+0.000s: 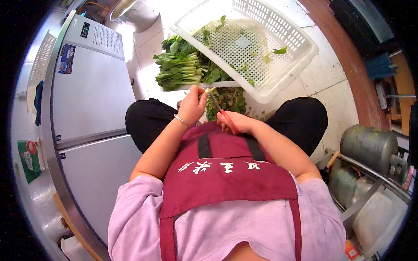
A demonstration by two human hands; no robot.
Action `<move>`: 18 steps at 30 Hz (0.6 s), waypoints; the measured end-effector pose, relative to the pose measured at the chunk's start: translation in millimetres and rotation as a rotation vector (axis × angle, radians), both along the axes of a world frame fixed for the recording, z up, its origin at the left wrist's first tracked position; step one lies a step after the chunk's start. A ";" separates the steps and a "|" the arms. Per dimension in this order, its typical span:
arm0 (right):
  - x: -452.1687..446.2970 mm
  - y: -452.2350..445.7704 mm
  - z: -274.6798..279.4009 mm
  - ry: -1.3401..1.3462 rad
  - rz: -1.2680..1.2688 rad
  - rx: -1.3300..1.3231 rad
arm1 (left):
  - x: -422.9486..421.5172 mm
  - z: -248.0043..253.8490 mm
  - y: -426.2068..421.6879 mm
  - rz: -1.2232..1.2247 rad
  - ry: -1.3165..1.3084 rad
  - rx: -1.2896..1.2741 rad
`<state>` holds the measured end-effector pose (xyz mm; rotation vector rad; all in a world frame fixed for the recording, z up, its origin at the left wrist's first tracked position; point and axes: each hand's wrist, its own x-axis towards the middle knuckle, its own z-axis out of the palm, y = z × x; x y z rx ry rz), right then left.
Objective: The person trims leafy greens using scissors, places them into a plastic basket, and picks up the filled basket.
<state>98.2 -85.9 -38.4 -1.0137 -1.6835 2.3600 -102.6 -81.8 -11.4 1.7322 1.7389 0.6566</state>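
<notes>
My right hand (233, 122) is closed round the red handles of a pair of scissors (228, 118), whose blades point up and to the left. Just left of the blade tips, my left hand (192, 104) has its fingers pinched at a small pale-green stem (209, 91). Below the blades lies a heap of leafy scraps (230, 101), partly hidden by my hands. Bundled green vegetables (180, 68) lie in a white tray beyond my left hand. A white perforated basket (300, 45) with a few loose leaves rests tilted over the tray's right part.
A steel fridge or cabinet (93, 93) stands at the left. A metal pot (141, 16) is at the top. On the right are a gas cylinder (369, 141) and a metal-railed rack (370, 172). My knees flank the scraps on the tiled floor (335, 100).
</notes>
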 end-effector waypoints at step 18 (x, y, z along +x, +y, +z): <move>-3.2 -3.8 -17.1 -0.294 0.001 0.093 | -10.5 -32.1 -6.7 0.094 -0.195 -0.410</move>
